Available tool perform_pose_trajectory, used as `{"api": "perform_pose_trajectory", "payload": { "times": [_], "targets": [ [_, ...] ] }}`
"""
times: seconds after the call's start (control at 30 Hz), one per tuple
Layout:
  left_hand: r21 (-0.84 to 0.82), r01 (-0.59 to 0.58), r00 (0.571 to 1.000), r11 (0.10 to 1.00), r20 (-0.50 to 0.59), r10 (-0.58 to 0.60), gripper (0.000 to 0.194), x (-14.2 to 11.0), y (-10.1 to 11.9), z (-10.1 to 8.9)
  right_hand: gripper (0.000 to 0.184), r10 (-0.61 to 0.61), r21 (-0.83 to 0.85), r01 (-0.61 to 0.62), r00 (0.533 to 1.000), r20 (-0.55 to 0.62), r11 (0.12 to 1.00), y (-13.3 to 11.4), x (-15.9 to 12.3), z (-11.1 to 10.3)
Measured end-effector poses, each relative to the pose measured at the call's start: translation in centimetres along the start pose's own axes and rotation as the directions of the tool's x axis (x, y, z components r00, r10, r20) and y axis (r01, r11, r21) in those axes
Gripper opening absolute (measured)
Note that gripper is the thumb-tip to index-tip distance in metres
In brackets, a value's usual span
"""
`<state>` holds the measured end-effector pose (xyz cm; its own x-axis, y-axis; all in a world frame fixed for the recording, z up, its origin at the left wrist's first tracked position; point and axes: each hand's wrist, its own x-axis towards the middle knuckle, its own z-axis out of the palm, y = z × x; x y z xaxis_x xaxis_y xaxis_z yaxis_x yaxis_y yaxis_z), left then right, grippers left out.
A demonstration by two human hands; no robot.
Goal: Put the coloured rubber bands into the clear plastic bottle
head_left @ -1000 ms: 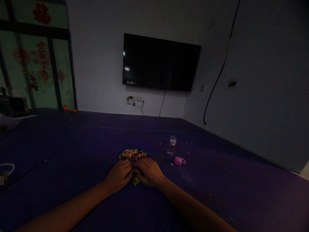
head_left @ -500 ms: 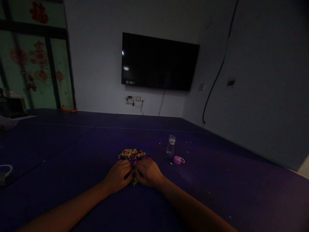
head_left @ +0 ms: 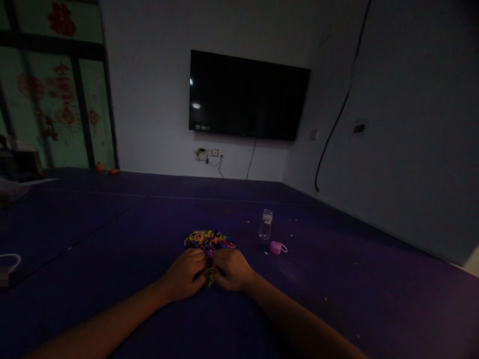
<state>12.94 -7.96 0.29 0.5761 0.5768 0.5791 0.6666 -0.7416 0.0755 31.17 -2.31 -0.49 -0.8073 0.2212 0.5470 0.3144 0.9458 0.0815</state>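
A loose heap of small colourful rubber bands (head_left: 207, 240) lies on the purple floor just beyond my hands. Fingers curled and thumb tucked in, my left hand (head_left: 186, 273) rests at the near edge of the heap. My right hand (head_left: 232, 269) faces it in the same closed pose, close beside it. Between the two, a short yellow-green string of bands (head_left: 210, 277) hangs down towards me, pinched by the fingertips. The exact grip is dark and partly covered by the knuckles.
Right of the heap stands a clear open bottle (head_left: 265, 225), with its pink cap (head_left: 276, 248) and loop lying nearby. White specks dot the purple floor (head_left: 149, 229). At the left edge is a white ring-shaped handle (head_left: 13, 260). A television (head_left: 249, 97) hangs on the far wall.
My hands have drawn slightly apart, so a little more of the yellow-green bands shows between them. The heap, bottle and cap stay in place.
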Motion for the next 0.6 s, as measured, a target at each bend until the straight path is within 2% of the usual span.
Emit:
{"api": "perform_pose_trajectory", "payload": {
  "times": [0.23, 0.33, 0.4, 0.5, 0.53, 0.6],
  "targets": [
    [0.025, 0.018, 1.0, 1.0, -0.006, -0.018, 0.017, 0.0, -0.1, 0.0, 0.009, 0.085, 0.087, -0.089, 0.995, 0.046, 0.992, -0.1, -0.1, -0.5],
    [0.037, 0.029, 1.0, 0.999, -0.008, -0.028, 0.022, -0.1, -0.2, -0.1, 0.016, 0.227, 0.139, -0.226, 0.974, 0.008, 0.964, 0.0, -0.2, -0.7],
    [0.036, 0.044, 0.999, 0.998, -0.009, -0.044, 0.026, 0.0, -0.2, -0.1, 0.023, 0.377, 0.165, -0.363, 0.924, -0.06, 0.917, 0.3, -0.1, -0.7],
    [0.027, 0.072, 0.997, 0.997, -0.004, -0.072, 0.028, 0.1, -0.1, -0.2, 0.032, 0.566, 0.184, -0.541, 0.812, -0.139, 0.821, 0.8, 0.0, -0.6],
    [0.023, 0.08, 0.997, 0.997, 0.0, -0.08, 0.029, 0.1, -0.1, -0.3, 0.033, 0.602, 0.179, -0.578, 0.785, -0.146, 0.796, 1.0, 0.0, -0.5],
    [0.012, 0.09, 0.996, 0.996, 0.015, -0.09, 0.03, 0.2, 0.0, -0.3, 0.035, 0.636, 0.158, -0.617, 0.759, -0.139, 0.771, 1.4, 0.1, -0.3]
  ]
}}
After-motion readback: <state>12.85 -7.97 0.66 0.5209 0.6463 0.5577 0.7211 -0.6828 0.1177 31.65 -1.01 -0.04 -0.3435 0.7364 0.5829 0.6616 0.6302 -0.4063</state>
